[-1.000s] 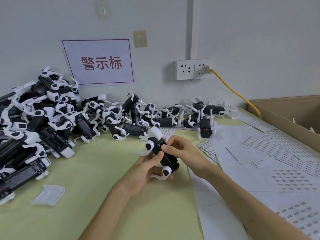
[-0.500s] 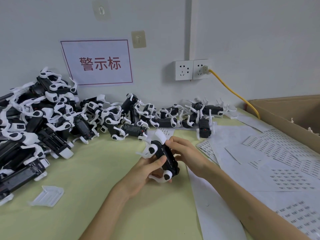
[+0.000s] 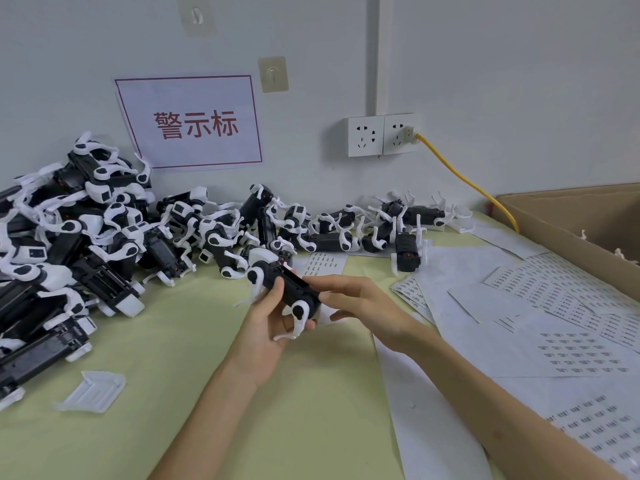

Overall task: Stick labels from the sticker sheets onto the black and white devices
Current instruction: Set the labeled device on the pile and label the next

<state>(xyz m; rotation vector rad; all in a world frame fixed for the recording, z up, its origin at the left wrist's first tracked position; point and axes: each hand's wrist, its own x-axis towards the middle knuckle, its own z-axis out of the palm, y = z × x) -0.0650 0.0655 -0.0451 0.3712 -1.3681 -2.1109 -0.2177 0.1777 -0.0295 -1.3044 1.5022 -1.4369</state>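
Holding device [image 3: 298, 289] below 警示标 sign [image 3: 188, 123]; sheets [image 3: 571, 355] perhaps barcoded.

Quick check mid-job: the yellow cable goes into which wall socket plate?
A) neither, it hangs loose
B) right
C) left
B: the yellow cable ends in a plug seated in the right socket plate; the left plate holds nothing.

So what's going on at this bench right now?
A person holds one black and white device above the table. The left hand grips it from below, and the right hand pinches its right end. A pile of devices lies to the left and along the wall; sticker sheets are spread on the right. Whether a label is on it cannot be seen.
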